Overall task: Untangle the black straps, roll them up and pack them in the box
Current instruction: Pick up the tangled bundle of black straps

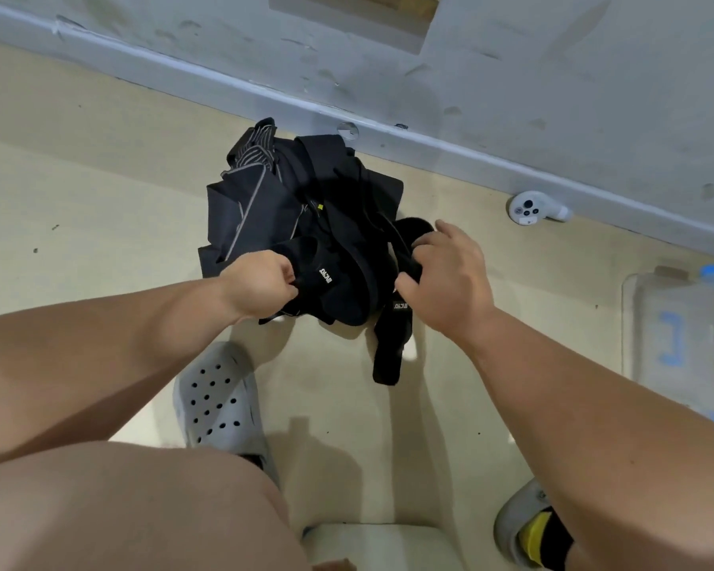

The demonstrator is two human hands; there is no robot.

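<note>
A tangled bunch of black straps (343,290) with small white labels hangs between my hands above the floor. My left hand (260,284) pinches the left end of the bunch. My right hand (446,278) grips a strap at the right side, and one loose strap end (390,348) dangles below it. Behind the straps, a pile of black fabric with grey trim (281,199) lies on the floor by the wall. A translucent plastic box (677,344) with blue markings stands at the right edge of the view.
A white handheld controller (530,208) lies on the floor against the grey wall base. My feet in grey perforated clogs (217,401) stand on the beige floor. A pale seat edge (380,546) shows at the bottom.
</note>
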